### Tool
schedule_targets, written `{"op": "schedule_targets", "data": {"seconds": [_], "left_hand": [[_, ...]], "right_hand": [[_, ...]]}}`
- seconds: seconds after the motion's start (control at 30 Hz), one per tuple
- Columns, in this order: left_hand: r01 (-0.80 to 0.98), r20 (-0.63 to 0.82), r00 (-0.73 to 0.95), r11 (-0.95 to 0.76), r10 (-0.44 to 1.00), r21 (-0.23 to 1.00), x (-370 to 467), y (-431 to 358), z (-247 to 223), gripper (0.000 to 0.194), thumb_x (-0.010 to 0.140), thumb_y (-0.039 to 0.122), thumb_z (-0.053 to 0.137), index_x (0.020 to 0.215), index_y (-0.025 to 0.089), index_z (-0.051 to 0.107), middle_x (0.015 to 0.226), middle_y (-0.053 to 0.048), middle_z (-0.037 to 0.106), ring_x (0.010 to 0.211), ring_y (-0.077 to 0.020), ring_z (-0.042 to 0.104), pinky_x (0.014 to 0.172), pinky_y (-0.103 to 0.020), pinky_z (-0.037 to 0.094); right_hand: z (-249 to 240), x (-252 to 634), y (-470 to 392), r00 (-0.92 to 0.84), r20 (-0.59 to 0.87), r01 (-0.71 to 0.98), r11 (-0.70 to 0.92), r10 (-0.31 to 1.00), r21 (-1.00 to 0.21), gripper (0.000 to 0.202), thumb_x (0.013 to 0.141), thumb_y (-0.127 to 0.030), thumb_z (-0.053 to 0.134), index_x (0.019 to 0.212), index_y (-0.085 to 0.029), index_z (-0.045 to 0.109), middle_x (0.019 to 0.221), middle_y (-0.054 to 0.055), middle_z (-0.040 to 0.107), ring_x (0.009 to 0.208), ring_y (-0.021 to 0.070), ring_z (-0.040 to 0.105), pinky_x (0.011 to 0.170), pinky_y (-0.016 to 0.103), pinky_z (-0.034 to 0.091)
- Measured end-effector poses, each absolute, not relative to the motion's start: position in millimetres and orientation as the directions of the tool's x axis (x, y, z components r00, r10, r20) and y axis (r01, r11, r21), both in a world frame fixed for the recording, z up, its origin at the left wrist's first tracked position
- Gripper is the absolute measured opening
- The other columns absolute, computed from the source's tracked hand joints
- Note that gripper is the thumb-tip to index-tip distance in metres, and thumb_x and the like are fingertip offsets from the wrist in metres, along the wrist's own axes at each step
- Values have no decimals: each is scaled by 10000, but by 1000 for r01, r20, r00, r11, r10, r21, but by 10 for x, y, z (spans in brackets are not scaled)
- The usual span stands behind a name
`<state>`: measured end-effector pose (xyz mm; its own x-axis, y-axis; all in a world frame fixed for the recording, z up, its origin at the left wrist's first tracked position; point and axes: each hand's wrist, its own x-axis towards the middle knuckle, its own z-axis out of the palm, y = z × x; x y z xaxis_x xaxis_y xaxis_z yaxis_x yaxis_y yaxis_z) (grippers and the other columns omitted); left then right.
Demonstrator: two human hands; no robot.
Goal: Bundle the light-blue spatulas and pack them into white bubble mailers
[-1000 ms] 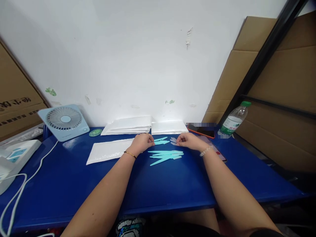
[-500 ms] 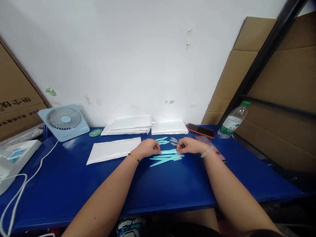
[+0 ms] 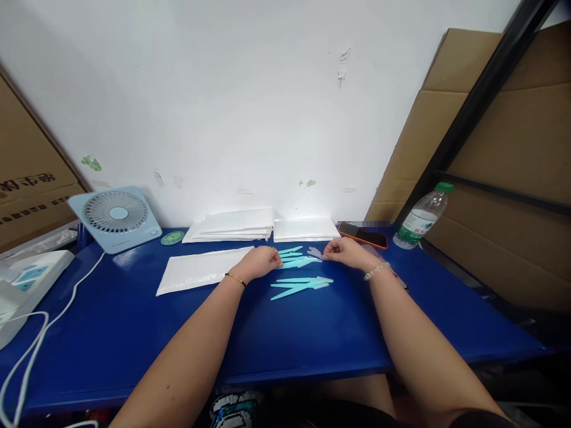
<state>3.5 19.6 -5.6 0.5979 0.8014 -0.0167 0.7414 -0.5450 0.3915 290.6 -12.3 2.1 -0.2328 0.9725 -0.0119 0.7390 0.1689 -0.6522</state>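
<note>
Blue counter (image 3: 307,351) beneath. Left grip (image 3: 261,263) at left ends of far strips (image 3: 300,262), hiding tips; pinching or loose, cannot tell. Right grip (image 3: 348,252) just beside right ends, same doubt. Near strips (image 3: 312,283) lie bodyward of both grips, left closer; long axis roughly left-right. Clear pieces (image 3: 314,253) beside right grip, outlines faint.

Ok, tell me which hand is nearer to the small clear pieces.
Right: the right hand is just beside the clear pieces, on their right; the left hand is farther off to their left, by the teal sticks.
</note>
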Motion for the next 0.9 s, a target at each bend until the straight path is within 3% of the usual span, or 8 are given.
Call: {"op": "schedule_targets", "data": {"seconds": [0.1, 0.2, 0.3, 0.43, 0.53, 0.67, 0.77, 0.9], "left_hand": [[706, -1, 583, -505, 813, 496, 15, 217, -83, 246, 787, 402, 534, 745, 181, 633, 750, -27, 658, 645, -151, 560, 555, -243, 363], [641, 30, 570, -468, 821, 609, 10, 235, -116, 313, 785, 471, 520, 796, 176, 621, 749, -25, 644, 656, -155, 553, 565, -246, 377], [584, 43, 574, -446, 818, 678, 12, 244, -141, 350, 779, 509, 515, 809, 172, 604, 733, -22, 636, 652, -155, 558, 578, -250, 387], [516, -9, 593, -371, 805, 772, 26, 237, -154, 348, 782, 506, 514, 857, 171, 571, 683, -14, 636, 655, -158, 598, 602, -248, 403], [449, 17, 582, -338, 813, 827, 48, 255, -159, 315, 768, 475, 535, 865, 175, 547, 675, -1, 615, 641, -143, 597, 597, -235, 406], [390, 93, 526, -337, 846, 857, 62, 323, -181, 232, 751, 394, 546, 828, 175, 530, 732, -8, 600, 617, -119, 565, 580, -230, 415], [461, 146, 467, -381, 872, 801, 29, 362, -215, 169, 756, 341, 528, 806, 180, 544, 707, -1, 588, 620, -123, 548, 584, -235, 412], [611, 208, 451, -470, 868, 637, -35, 365, -265, 135, 783, 315, 505, 805, 201, 574, 718, 1, 606, 652, -144, 551, 587, -246, 397]], "right_hand": [[16, 2847, -126, -217, 36, 690, 180, 975, -701, 238, 707, -361, 682, 806, -145, 674, 768, 56, 680, 715, 168, 596, 661, 279, 459], [-27, 2721, -149, -282, 18, 501, 163, 959, -850, 335, 671, -395, 733, 869, -138, 652, 740, 29, 651, 657, 124, 566, 607, 243, 446], [-131, 2553, -143, -286, 5, 295, 93, 958, -951, 348, 655, -411, 756, 814, -121, 647, 679, 16, 627, 557, 83, 523, 510, 207, 406], [-243, 2374, -105, -238, -32, 55, -19, 971, -998, 318, 658, -401, 765, 733, -112, 656, 671, 34, 647, 515, 68, 534, 490, 196, 427], [-239, 2345, -97, -202, -94, -30, -102, 975, -994, 294, 635, -359, 793, 732, -112, 666, 690, 44, 663, 530, 69, 562, 488, 180, 444], [-192, 2446, -85, -144, -140, -65, -150, 980, -986, 262, 616, -314, 808, 686, -111, 658, 664, 49, 660, 528, 73, 565, 487, 179, 450], [-198, 2580, -46, -74, -117, -26, -119, 990, -993, 245, 615, -300, 795, 720, -122, 663, 641, 39, 651, 516, 80, 548, 485, 197, 434], [-228, 2726, 0, 63, -17, 342, -37, 998, -939, 222, 633, -324, 750, 733, -136, 686, 645, 30, 654, 533, 102, 533, 512, 227, 409]]}}
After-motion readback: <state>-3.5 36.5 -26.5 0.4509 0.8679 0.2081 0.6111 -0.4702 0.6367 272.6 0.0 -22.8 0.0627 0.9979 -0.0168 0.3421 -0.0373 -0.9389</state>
